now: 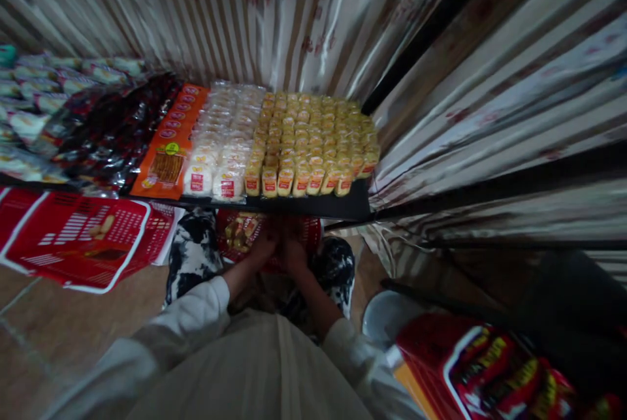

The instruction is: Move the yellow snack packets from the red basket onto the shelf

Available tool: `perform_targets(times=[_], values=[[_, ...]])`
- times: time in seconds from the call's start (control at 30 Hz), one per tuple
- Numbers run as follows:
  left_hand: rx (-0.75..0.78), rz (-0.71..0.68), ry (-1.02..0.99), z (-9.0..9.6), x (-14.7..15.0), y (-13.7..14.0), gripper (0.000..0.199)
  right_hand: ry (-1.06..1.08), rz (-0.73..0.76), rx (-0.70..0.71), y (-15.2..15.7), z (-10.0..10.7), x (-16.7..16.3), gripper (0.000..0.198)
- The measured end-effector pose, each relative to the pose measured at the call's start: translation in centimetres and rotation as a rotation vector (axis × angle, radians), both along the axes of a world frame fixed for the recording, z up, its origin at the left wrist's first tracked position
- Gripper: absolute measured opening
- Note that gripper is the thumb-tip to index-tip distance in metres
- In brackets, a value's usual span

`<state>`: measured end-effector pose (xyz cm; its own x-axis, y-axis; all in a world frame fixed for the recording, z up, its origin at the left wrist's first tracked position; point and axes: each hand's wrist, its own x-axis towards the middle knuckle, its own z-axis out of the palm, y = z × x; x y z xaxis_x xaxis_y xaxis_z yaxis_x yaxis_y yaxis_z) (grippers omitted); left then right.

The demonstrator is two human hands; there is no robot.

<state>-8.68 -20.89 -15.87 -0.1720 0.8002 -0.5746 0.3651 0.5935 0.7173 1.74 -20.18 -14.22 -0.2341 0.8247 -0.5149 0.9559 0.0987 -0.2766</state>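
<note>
My left hand and my right hand are close together at a red printed thing between my knees, partly under the shelf edge. It looks like a bag; yellow pieces show on its left part, whether printed or real I cannot tell. Shadow hides my fingers, so their hold cannot be made out. Just above, on the dark shelf, stand rows of small yellow wrapped cakes. Left of them lie clear packs of white round pieces and an orange snack packet.
Dark shiny packets and pale wrapped packs cover the shelf's left part. A large red bag hangs below it. At lower right are a red bag of packets and a pale round lid-like thing. Striped curtains close off the back.
</note>
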Motion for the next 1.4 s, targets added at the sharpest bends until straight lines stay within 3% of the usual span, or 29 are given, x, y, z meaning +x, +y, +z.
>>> perform_targets(times=[0.17,0.33,0.47,0.57,0.67,0.77,0.93,1.03,1.13,1.23,1.3,1.4], values=[[0.081,-0.069,0.054,2.3,-0.4,0.0,0.021,0.263,-0.246,0.077,-0.3,1.3,1.2,0.038],[0.128,-0.061,0.111,3.1,-0.9,-0.2,0.019,0.573,-0.463,0.174,-0.2,2.6,2.9,0.033],[0.126,-0.054,0.078,4.7,-0.5,-1.1,0.018,0.927,-0.645,0.061,-0.2,3.6,4.0,0.032],[0.064,-0.023,-0.045,7.1,0.2,-1.9,0.019,1.175,-0.762,-0.006,-0.5,4.5,4.4,0.033],[0.001,0.099,-0.309,9.5,1.2,-2.4,0.019,1.279,-0.863,-0.009,-0.8,5.1,4.5,0.032],[0.060,0.188,-0.461,10.9,2.3,-2.5,0.014,1.300,-0.898,0.006,-1.1,5.4,4.6,0.029],[0.176,0.198,-0.392,11.6,3.9,-1.1,0.007,1.292,-0.838,0.078,-1.3,5.5,4.8,0.027],[0.235,0.061,-0.268,12.6,4.1,0.7,0.009,1.189,-0.829,0.170,-1.1,5.9,5.4,0.034],[0.376,-0.155,-0.045,14.3,4.1,3.0,0.018,0.935,-0.779,0.512,-0.8,6.8,6.1,0.046],[0.568,-0.385,0.192,16.2,4.5,5.6,0.027,0.711,-0.608,0.832,-0.2,8.1,6.7,0.045],[0.647,-0.483,0.290,17.2,5.1,7.2,0.030,0.639,-0.513,0.926,0.5,8.9,6.9,0.045],[0.681,-0.550,0.359,18.2,6.3,9.4,0.035,0.600,-0.489,0.960,2.0,9.6,7.4,0.049]])
